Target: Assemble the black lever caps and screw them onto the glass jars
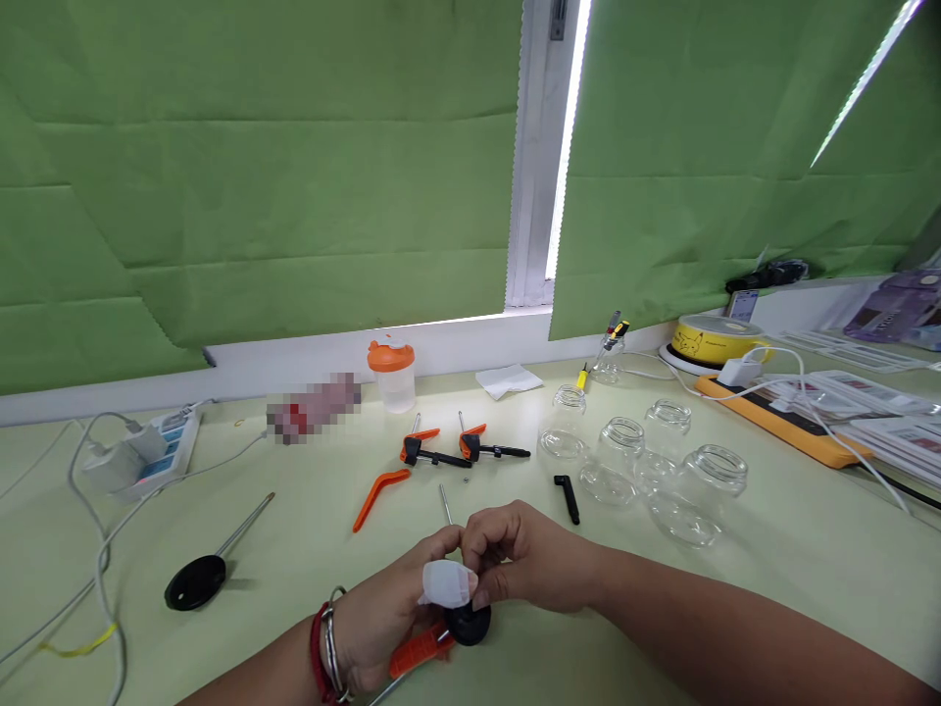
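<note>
My left hand (pixel 382 613), with a red cord and metal bangles at the wrist, is closed around an orange-and-black part with a metal rod (pixel 419 652). A white covering (pixel 445 584) sits over its thumb. My right hand (pixel 521 559) meets it from the right, its fingers pinched at the black round end (pixel 469 625) of that part; what lies between the fingertips is hidden. Just beyond the hands a thin metal rod (pixel 445 504) points away from me. Two similar orange-and-black assemblies (pixel 435 457) (pixel 494 449) lie farther back, with a loose orange lever (pixel 378 497) and a black angled piece (pixel 567 499) nearby.
Several clear glass jars (pixel 618 461) stand to the right. A black-handled screwdriver (pixel 197 580) lies at left, near a power strip (pixel 173 451) and trailing white cables. At the back are an orange-lidded cup (pixel 392 375), white paper (pixel 508 380) and a yellow round container (pixel 710 340).
</note>
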### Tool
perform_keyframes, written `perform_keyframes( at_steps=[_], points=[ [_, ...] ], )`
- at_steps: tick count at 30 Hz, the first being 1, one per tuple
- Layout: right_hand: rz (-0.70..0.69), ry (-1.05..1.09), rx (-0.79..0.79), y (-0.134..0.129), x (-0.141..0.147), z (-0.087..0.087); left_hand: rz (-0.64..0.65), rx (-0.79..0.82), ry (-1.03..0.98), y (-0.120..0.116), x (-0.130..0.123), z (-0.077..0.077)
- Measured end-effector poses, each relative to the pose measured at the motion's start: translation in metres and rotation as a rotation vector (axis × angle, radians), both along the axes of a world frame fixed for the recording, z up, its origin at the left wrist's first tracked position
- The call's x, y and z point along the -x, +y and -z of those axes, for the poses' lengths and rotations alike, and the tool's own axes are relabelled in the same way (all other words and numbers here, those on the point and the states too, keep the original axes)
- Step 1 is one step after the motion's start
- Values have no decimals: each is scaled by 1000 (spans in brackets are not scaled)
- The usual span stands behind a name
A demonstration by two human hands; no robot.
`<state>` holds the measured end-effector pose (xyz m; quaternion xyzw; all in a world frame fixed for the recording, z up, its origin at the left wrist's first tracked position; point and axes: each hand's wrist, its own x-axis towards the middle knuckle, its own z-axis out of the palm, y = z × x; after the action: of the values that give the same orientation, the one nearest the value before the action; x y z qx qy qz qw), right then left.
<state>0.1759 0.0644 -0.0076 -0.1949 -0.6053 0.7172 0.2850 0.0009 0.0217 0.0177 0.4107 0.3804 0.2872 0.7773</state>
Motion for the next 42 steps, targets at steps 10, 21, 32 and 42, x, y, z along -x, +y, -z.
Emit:
perform_keyframes(
  at_steps=[10, 21, 32, 42],
  points=[
    [1, -5, 27, 0, 0, 2, 12, 9, 31, 0, 1, -1],
    [32, -59, -11, -1, -1, -1, 29, 11, 11, 1, 2, 3],
    [56, -113, -85, -1, -2, 1, 32, 24, 45, 1, 5, 6],
    [62, -116, -143, -2, -2, -3, 14, 4, 36, 2, 4, 6]
  ],
)
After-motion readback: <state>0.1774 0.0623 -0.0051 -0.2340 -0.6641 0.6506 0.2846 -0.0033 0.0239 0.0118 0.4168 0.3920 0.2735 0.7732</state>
